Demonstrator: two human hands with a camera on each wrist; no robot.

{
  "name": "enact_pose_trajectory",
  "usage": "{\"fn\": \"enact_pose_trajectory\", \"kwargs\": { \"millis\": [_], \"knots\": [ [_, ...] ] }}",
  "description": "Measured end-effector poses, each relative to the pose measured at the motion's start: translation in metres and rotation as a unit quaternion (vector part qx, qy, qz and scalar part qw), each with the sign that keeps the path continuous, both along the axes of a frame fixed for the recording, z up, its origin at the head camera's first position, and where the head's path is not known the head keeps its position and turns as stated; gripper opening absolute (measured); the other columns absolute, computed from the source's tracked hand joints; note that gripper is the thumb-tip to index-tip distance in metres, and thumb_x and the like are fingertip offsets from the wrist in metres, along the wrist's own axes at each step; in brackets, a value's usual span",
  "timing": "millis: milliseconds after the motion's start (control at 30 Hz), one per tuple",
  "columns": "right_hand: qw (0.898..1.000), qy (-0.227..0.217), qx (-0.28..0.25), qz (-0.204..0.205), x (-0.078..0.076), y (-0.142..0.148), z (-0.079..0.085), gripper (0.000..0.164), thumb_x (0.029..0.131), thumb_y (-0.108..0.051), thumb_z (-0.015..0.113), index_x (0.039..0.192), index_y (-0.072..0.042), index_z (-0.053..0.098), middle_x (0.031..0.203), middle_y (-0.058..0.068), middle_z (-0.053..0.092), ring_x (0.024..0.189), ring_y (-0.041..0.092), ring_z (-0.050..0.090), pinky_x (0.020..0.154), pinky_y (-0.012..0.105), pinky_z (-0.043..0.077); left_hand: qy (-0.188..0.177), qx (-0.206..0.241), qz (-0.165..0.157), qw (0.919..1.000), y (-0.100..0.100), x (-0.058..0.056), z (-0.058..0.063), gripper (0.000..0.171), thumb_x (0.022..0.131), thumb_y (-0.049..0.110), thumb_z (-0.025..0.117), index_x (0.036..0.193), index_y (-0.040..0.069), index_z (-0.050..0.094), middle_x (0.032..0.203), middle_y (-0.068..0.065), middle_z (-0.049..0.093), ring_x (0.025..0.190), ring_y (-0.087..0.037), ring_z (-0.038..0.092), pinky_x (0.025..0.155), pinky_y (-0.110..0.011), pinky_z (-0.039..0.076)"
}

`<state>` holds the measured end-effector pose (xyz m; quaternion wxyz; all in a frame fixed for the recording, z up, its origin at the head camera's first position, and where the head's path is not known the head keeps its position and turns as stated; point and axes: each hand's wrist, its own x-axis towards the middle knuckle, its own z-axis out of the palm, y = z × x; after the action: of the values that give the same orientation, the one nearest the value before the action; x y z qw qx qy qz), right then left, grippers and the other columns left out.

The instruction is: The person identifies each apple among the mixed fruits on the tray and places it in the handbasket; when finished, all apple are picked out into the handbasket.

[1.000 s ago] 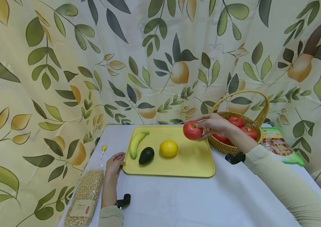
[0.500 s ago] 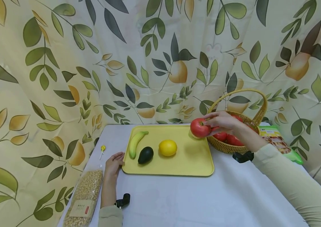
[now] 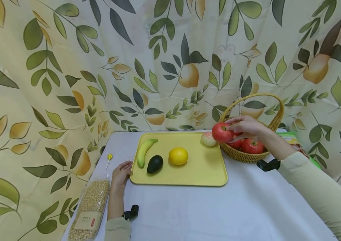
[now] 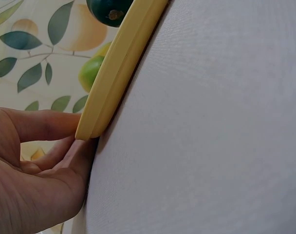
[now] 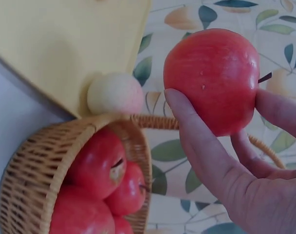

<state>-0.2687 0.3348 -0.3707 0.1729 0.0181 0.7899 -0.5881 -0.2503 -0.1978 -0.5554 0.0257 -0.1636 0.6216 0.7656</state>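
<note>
My right hand [image 3: 247, 127] pinches a red apple [image 5: 211, 80] with a dark stem between thumb and fingers. It is held up at the left rim of the wicker basket [image 3: 240, 155], where several more red apples [image 3: 252, 146] lie. My left hand [image 3: 121, 174] holds the near left edge of a yellow tray [image 3: 200, 169], thumb and fingers at the rim in the left wrist view. On the tray are a banana [image 3: 144, 152], a dark avocado [image 3: 154, 164], a lemon [image 3: 178, 156] and a pale pink peach [image 3: 208, 139], partly hidden behind the held apple.
A clear bag of pale beans or grains [image 3: 90, 204] lies at the left table edge, with a yellow lollipop [image 3: 109, 156] beyond it. A green package [image 3: 289, 137] lies right of the basket, partly behind my right arm. A leaf-patterned curtain [image 3: 170, 67] hangs behind.
My right hand has carried the apple rightward, from above the tray to the basket's left rim. The peach has come into sight. My left hand stays at the tray.
</note>
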Motion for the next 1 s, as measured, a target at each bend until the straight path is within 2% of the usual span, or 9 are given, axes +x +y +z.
{"fn": "enact_pose_trajectory", "kwargs": {
  "millis": [100, 367, 633, 1000],
  "knots": [
    [1.0, 0.0, -0.002, 0.0, 0.003, 0.007, -0.002, 0.058, 0.103, -0.01, 0.062, 0.153, 0.007, 0.039, 0.151, 0.029, 0.037, 0.11, 0.035, 0.057, 0.093, 0.056, 0.06, 0.0, -0.002, 0.001, 1.0, 0.0, 0.001, 0.0, 0.07, 0.082, -0.03, 0.046, 0.149, -0.015, 0.041, 0.151, -0.035, 0.046, 0.145, -0.04, 0.046, 0.117, -0.039, 0.043],
    [1.0, -0.006, 0.01, -0.003, 0.003, 0.028, 0.001, 0.062, 0.103, -0.013, 0.063, 0.155, 0.008, 0.036, 0.155, 0.031, 0.033, 0.126, 0.044, 0.05, 0.099, 0.063, 0.054, 0.01, 0.004, 0.001, 0.9999, 0.002, 0.0, 0.001, 0.069, 0.082, -0.03, 0.046, 0.149, -0.016, 0.041, 0.151, -0.037, 0.045, 0.145, -0.042, 0.046, 0.116, -0.038, 0.044],
    [1.0, -0.008, 0.022, -0.015, 0.0, 0.049, 0.0, 0.062, 0.105, -0.013, 0.06, 0.156, 0.01, 0.032, 0.15, 0.03, 0.036, 0.111, 0.03, 0.06, 0.098, 0.062, 0.055, 0.008, -0.007, 0.002, 0.9999, 0.001, -0.001, -0.001, 0.068, 0.081, -0.03, 0.047, 0.148, -0.015, 0.043, 0.149, -0.037, 0.047, 0.143, -0.041, 0.048, 0.114, -0.037, 0.046],
    [0.998, -0.009, 0.048, -0.04, -0.008, 0.073, -0.006, 0.065, 0.105, -0.016, 0.061, 0.155, 0.011, 0.031, 0.148, 0.034, 0.037, 0.107, 0.032, 0.063, 0.092, 0.055, 0.06, 0.01, -0.007, -0.001, 0.9999, 0.0, -0.002, 0.0, 0.067, 0.082, -0.029, 0.047, 0.148, -0.015, 0.043, 0.15, -0.036, 0.047, 0.144, -0.041, 0.047, 0.114, -0.035, 0.047]
  ]
}}
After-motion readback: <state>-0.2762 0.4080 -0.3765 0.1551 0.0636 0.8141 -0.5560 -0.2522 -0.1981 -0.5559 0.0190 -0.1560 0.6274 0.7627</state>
